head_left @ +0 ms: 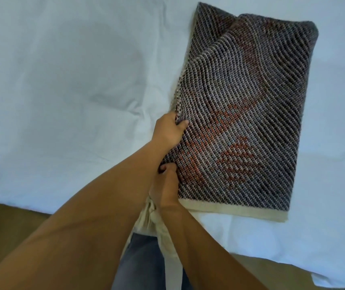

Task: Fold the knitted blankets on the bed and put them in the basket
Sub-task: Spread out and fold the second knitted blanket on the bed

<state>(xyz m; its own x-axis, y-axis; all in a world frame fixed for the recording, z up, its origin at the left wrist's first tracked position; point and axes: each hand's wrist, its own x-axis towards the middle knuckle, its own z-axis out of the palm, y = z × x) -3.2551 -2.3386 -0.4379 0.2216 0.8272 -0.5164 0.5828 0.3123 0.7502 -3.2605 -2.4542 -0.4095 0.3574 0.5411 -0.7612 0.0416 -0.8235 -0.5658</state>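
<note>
The knitted blanket (pixel 251 114) lies folded into a long rectangle on the bed (pixel 62 91). It sits in the right half of your view and runs from about 5 o'clock up to 1 o'clock. Its knit is grey and dark in diagonal ribs, with rust-orange patches towards the near end. A cream border (pixel 240 210) runs along the near short edge at about 5 o'clock. The far end at 1 o'clock is rumpled, with a soft fold raised across the top layer.

Both of your hands are on the blanket's long left edge, close to the middle of the view. Your left hand (pixel 170 130) reaches in from 7 o'clock. Its grip is closed on the edge, with the thumb on top of the knit and the fingers tucked under it. Your right hand (pixel 164 187) comes in from 5 o'clock, just nearer to you on the same edge by the cream corner. Its fingers are curled tight into the fabric. The two hands are near each other but do not touch.

The bed's pale sheet is creased around 9 o'clock. Brown floor (pixel 4 227) shows at 8 o'clock. At 6 o'clock you can see your jeans (pixel 140 262) and a cream cloth strip (pixel 167 248) hanging in front of them.
</note>
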